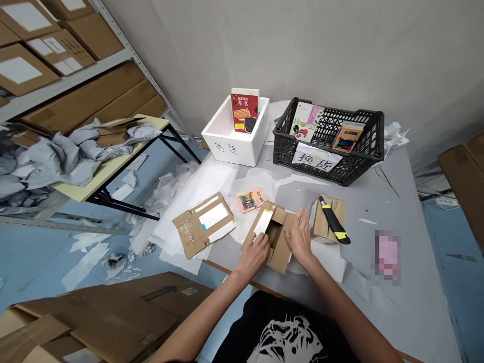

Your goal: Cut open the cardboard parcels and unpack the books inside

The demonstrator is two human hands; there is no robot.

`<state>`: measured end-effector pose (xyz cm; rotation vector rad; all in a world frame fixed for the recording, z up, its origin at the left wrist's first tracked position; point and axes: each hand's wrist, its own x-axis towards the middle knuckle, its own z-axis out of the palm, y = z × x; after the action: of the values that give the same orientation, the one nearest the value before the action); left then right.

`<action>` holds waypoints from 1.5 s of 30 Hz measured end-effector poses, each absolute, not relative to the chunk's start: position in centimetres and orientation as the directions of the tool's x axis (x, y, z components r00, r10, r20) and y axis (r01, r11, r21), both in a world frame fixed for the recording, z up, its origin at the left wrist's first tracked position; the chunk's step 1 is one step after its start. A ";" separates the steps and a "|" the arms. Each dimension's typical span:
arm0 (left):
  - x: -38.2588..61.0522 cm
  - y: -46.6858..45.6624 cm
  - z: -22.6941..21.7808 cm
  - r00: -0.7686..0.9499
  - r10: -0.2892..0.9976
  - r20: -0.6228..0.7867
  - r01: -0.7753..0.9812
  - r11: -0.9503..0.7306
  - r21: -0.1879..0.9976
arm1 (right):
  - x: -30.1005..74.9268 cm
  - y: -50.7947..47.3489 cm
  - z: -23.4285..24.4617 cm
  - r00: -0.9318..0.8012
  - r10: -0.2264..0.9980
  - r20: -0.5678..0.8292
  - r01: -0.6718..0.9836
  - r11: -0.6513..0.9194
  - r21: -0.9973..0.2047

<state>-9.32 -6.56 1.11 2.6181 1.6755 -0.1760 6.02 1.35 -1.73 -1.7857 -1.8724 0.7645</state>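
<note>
Black T-shirt (280, 335); cardboard mailer (280, 254) between both hands: left hand (255, 254) curled over its near edge, right hand (300, 237) open, flat against its side (long axis unclear).

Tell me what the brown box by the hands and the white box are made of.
The brown box looks like matte cardboard, with thin bendy flaps folded open. The white box seems to be foam, probably polystyrene: thick, dull walls.
</note>
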 end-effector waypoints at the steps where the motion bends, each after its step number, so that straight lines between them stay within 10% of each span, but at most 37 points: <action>1: -9.2 -6.8 0.8 0.416 0.900 -0.130 0.904 -0.425 -0.049 | 6.0 2.0 -1.2 -0.153 0.988 -0.009 0.846 0.126 -0.518; 5: -8.7 -6.8 0.0 0.390 0.899 -0.200 0.911 -0.408 -0.057 | 4.2 4.6 0.5 -0.433 0.889 -0.148 0.898 0.410 -0.159; 10: -9.4 -6.7 1.2 0.355 0.918 -0.178 0.935 -0.348 0.072 | 2.2 5.6 0.7 -0.413 0.880 -0.235 0.911 0.395 -0.120; 25: -14.3 -11.3 2.4 0.037 0.953 0.300 0.960 -0.118 0.254 | 6.3 5.5 1.0 -0.456 0.793 -0.405 0.835 0.222 -0.504; 29: -16.6 -12.3 0.4 -0.308 0.940 0.148 0.799 0.172 0.576 | 8.0 5.9 1.6 -0.474 0.751 -0.459 0.750 0.071 -0.657; 33: -18.2 -13.2 1.5 -0.159 0.987 0.024 0.714 0.099 0.693 | 8.4 4.6 2.6 -0.471 0.709 -0.525 0.385 -0.370 -0.845; 38: -18.8 -14.5 6.9 0.294 0.952 0.085 0.768 -0.288 0.572 | 5.9 3.8 4.9 -0.552 0.673 -0.492 -0.156 -0.663 -0.732; 45: -23.2 -16.2 11.0 0.367 0.917 0.155 0.887 -0.395 0.240 | 0.0 6.3 8.2 -0.641 0.581 -0.502 -0.244 -0.774 -0.584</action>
<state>-23.24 -16.15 11.02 2.4999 1.6579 0.4013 -0.04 6.34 8.20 -0.9651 -0.6560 2.3962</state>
